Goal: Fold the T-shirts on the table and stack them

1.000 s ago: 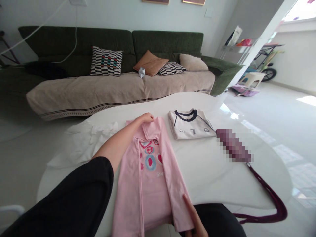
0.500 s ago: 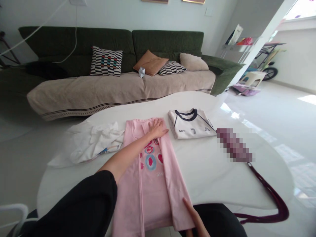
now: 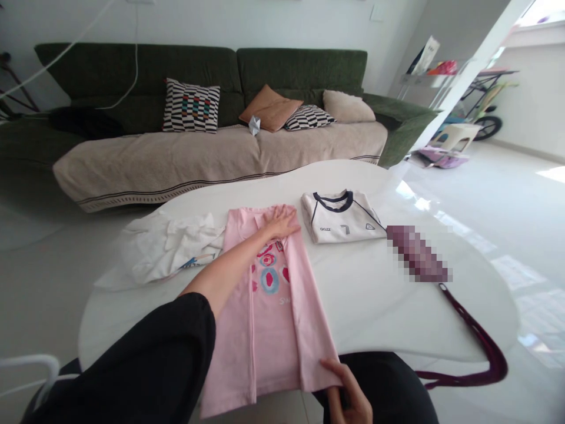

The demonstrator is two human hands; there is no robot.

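A dark green sofa [image 3: 300, 70] with a beige throw [image 3: 176, 159] and patterned cushions [image 3: 190, 106] fills the far side of my view. Nearer, a white table [image 3: 397, 306] carries the laundry I am working on. The pink shirt [image 3: 273, 318] lies face up at the table's middle with both sides folded in. Its collar points far and its hem hangs over the near edge. A crumpled white garment [image 3: 168, 247] sits just left of it, touching its far left side. A folded white jersey [image 3: 342, 217] with a navy collar rests just right of the collar end. A maroon strap [image 3: 477, 341] trails off the table's right edge. My left hand [image 3: 280, 222] lies flat on the collar end, fingers lightly spread and pressing down. My right hand [image 3: 348, 394] meets the hem's near right corner with curled fingers. I cannot tell whether they pinch the cloth.
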